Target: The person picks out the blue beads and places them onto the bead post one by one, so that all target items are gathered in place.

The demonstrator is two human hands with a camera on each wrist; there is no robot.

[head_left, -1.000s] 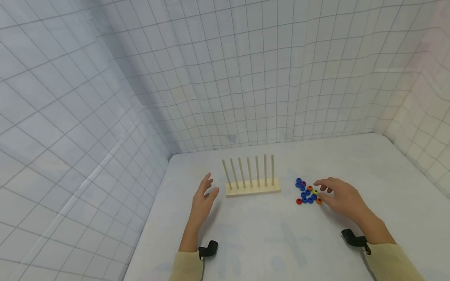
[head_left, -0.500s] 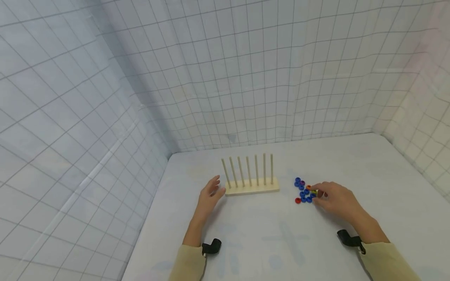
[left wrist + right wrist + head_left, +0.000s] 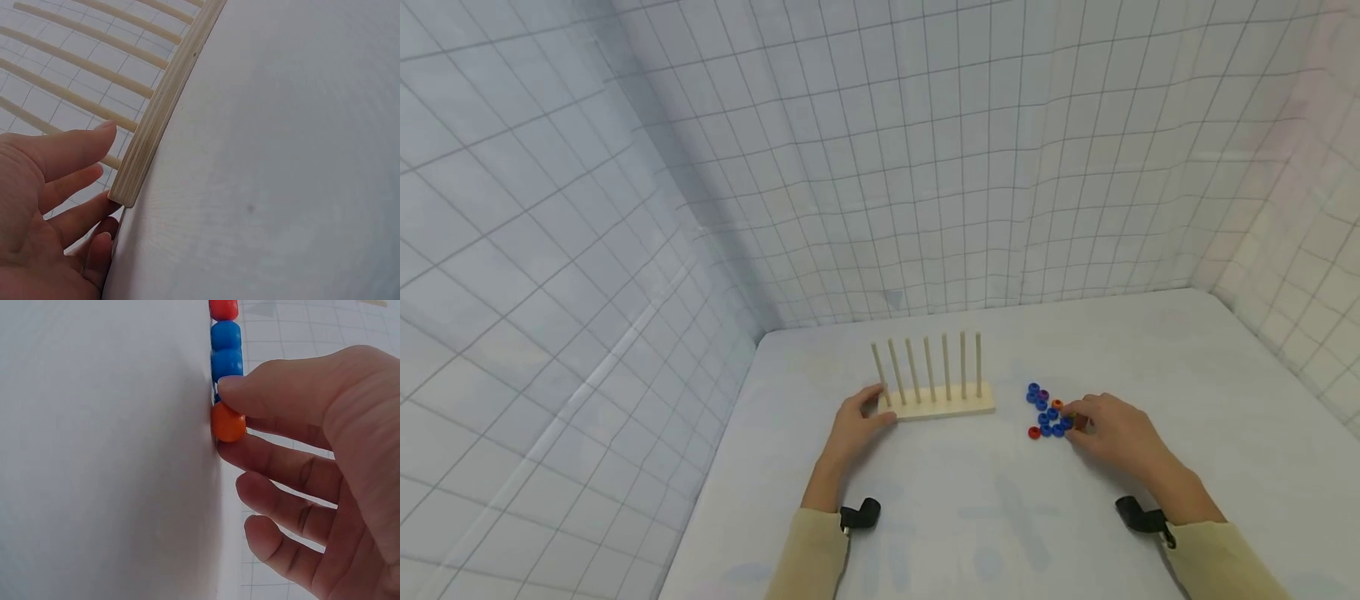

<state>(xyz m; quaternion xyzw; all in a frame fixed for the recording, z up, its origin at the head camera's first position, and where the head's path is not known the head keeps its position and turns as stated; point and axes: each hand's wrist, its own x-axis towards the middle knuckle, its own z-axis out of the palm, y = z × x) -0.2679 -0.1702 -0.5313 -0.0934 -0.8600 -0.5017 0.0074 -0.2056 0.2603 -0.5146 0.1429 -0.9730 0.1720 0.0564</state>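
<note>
A pale wooden rack point(image 3: 936, 406) with a row of several upright pegs stands mid-table in the head view. My left hand point(image 3: 853, 429) is at the rack's left end. In the left wrist view its thumb point(image 3: 81, 150) extends beside the pegs, with the other fingers at the base's end. My right hand point(image 3: 1112, 429) is at a cluster of small blue beads point(image 3: 1045, 419). In the right wrist view an orange bead point(image 3: 229, 422) sits between thumb and fingers at table level, beside blue beads point(image 3: 226, 362). The yellow-green bead is mostly hidden by the right hand.
A red bead point(image 3: 1034, 432) lies at the cluster's near left edge, and another orange bead point(image 3: 1057, 404) towards its back. A purple bead point(image 3: 1043, 395) is among the far blue ones. Grid-patterned white sheets point(image 3: 910, 167) enclose the white table point(image 3: 955, 517).
My left hand has moved right and forward to the rack's left end. The right hand has lowered among the beads, thumb and fingers closing round the near right orange one.
</note>
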